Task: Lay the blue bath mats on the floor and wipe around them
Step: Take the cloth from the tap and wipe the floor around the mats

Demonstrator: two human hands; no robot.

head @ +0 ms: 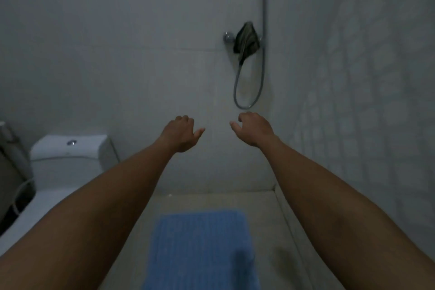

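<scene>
A ribbed, rectangular blue bath mat (200,249) lies flat on the pale floor (277,231) below both outstretched arms. The left hand (181,133) and right hand (253,128) hang loosely curled, holding nothing. A white toilet (70,160) stands left; a dark cloth (246,39) drapes over the shower tap, the hose (247,92) looped beneath.

There are no words, numbers, labels or signs to read anywhere in this dim, blurry bathroom picture.
</scene>
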